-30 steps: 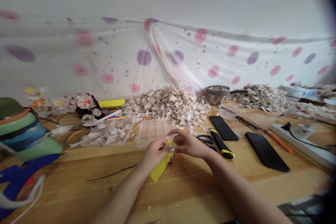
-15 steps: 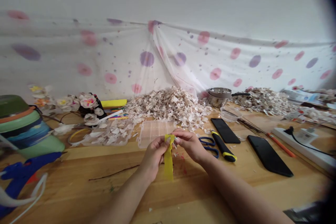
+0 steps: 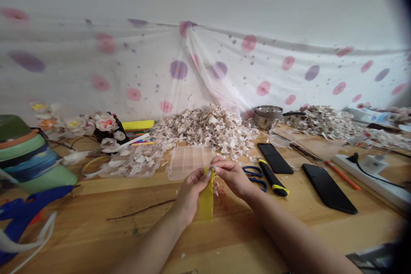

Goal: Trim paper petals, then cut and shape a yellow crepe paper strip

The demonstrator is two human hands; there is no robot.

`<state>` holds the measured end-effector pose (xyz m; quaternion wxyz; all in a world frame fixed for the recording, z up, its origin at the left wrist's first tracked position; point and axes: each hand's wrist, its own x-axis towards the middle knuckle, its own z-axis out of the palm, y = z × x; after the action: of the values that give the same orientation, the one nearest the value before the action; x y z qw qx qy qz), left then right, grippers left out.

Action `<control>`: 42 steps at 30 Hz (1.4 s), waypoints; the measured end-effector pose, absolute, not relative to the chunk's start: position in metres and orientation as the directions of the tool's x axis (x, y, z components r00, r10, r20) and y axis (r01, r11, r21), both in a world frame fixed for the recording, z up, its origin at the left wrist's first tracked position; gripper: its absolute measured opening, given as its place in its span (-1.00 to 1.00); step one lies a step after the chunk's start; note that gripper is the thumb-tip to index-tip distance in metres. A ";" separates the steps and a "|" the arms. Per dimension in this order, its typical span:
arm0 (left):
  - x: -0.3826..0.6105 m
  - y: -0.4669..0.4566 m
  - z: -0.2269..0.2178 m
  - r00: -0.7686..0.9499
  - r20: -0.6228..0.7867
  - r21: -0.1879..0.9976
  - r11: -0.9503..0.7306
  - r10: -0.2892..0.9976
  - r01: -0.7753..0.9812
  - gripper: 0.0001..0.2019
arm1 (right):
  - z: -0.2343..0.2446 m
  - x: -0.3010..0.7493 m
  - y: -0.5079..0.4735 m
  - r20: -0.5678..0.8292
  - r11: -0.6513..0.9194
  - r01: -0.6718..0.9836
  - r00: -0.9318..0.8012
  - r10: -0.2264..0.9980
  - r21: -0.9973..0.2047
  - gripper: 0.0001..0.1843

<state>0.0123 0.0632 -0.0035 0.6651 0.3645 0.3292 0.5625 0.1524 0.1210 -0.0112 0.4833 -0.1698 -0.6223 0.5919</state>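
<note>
A yellow strip [image 3: 206, 203], thin like paper or film, hangs down from between my hands over the wooden table. My left hand [image 3: 192, 190] is closed, its thumb and fingers pinching the strip near its upper end. At that same end my right hand [image 3: 229, 175] is closed in a pinch, fingertips touching the left ones. Small pale bits show just below the right fingers; what they belong to I cannot make out. A thin dark twig [image 3: 141, 210] lies on the table left of my left hand, partly hidden by the arm.
Behind my hands are a clear compartment box [image 3: 180, 158] and a heap of pale flakes [image 3: 208, 130]. To the right lie scissors [image 3: 253, 171], a utility knife [image 3: 271, 175], two phones [image 3: 327, 188] and a power strip [image 3: 372, 182]. A blue glue gun [image 3: 28, 209] lies left.
The yellow strip's upper end, which stood folded above my fingers, is now lower and tucked between the fingertips. My hands stay close together, and the view has shifted slightly.
</note>
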 end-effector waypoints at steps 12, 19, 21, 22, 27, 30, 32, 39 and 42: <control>0.013 0.065 -0.002 0.104 0.013 0.859 0.042 0.994 -0.510 -0.71 | -0.011 0.148 0.113 0.363 0.154 -0.406 -0.509 0.781 -0.901 -0.82; 0.011 0.063 0.000 0.101 0.007 0.881 0.042 0.995 -0.471 -0.72 | -0.007 0.149 0.111 0.392 0.270 -0.310 -0.458 0.798 -0.911 -0.88; 0.012 0.062 0.000 0.103 0.007 0.887 0.042 0.995 -0.460 -0.73 | -0.006 0.149 0.111 0.401 0.290 -0.294 -0.454 0.796 -0.910 -0.88; 0.012 0.062 -0.001 0.103 0.008 0.889 0.041 0.995 -0.456 -0.74 | -0.006 0.149 0.111 0.406 0.299 -0.291 -0.451 0.794 -0.909 -0.87; 0.015 0.062 -0.003 0.053 0.039 0.899 -0.012 0.998 -0.437 -0.74 | -0.006 0.148 0.111 0.415 0.313 -0.286 -0.439 0.797 -0.906 -0.84; 0.017 0.061 -0.004 0.002 0.082 0.901 -0.073 0.997 -0.428 -0.74 | -0.006 0.148 0.111 0.395 0.295 -0.287 -0.414 0.820 -0.912 -0.82; 0.017 0.060 -0.004 -0.019 0.105 0.902 -0.103 0.994 -0.419 -0.76 | -0.007 0.148 0.112 0.398 0.304 -0.279 -0.395 0.828 -0.911 -0.83; 0.015 0.059 -0.001 -0.069 0.123 0.904 -0.141 0.990 -0.405 -0.79 | -0.016 0.142 0.110 0.342 0.220 -0.345 -0.346 0.874 -0.912 -0.83; 0.015 0.060 -0.001 -0.071 0.121 0.905 -0.139 0.990 -0.401 -0.78 | -0.018 0.138 0.108 0.311 0.190 -0.366 -0.308 0.899 -0.911 -0.78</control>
<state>0.0149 0.0599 -0.0006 0.5470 0.4063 0.3622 0.6360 0.1382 0.1080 -0.0179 0.5367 -0.2405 -0.5539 0.5893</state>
